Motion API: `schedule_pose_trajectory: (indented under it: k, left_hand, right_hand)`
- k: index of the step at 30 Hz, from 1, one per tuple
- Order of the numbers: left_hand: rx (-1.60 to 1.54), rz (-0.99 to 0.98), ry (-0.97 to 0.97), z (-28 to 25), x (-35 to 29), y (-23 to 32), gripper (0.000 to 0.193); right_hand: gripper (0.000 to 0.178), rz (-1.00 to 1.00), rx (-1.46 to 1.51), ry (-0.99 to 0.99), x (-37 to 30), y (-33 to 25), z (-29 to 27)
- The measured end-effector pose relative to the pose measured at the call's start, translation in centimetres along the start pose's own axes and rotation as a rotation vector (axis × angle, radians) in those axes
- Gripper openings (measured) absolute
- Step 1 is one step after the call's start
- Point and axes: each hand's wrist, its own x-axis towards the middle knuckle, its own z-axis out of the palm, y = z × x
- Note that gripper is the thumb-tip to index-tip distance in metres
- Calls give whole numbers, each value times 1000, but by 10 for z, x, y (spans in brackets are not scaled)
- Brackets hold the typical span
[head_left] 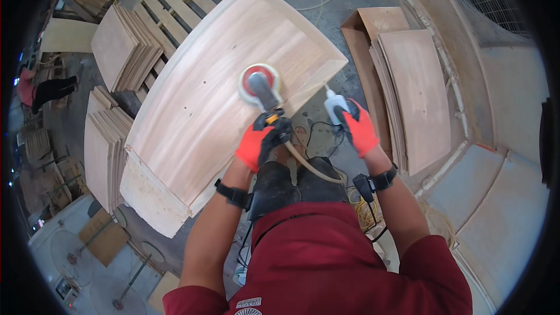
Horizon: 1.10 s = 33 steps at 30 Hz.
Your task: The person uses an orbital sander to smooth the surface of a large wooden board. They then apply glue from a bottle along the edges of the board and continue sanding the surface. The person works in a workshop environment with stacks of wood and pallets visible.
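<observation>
In front of me lies a large, pale wooden panel [216, 81] with a bevelled rim and a few small dark holes. My left hand [256, 143], in a red and black glove, is closed around the handle of a round orbital sander [265, 90]. The sander's red and white disc rests over the panel's right half, and a tan hose [312, 166] trails from it toward my legs. My right hand [358, 129], gloved alike, grips a white squeeze bottle [335, 106]. The bottle's narrow nozzle points up at the panel's right edge.
Stacks of curved wooden panels stand at left [119, 46] and right, the latter beside a brown wooden box [367, 64]. A slatted pallet [175, 6] lies at the far left. Cables run near my legs. Another person [44, 90] is at the far left, near standing fans [73, 256].
</observation>
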Motion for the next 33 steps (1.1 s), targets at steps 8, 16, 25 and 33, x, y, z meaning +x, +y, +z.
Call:
schedule_pose_trajectory:
  k: [8,16,25,33]
  left_hand:
    - [37,-4,150,-54,-54,15,41]
    - [471,-13,326,-140,-99,71,36]
    - [1432,-18,1160,-251,-147,57,83]
    - [1409,-509,1044,-197,-120,68,115]
  right_hand:
    - [30,29,-254,-219,-7,-28,57]
    - [38,-1,-597,-191,-6,-29,64]
    - [39,-66,-706,-246,10,-36,57]
    - [40,-93,-768,-232,33,-41,35]
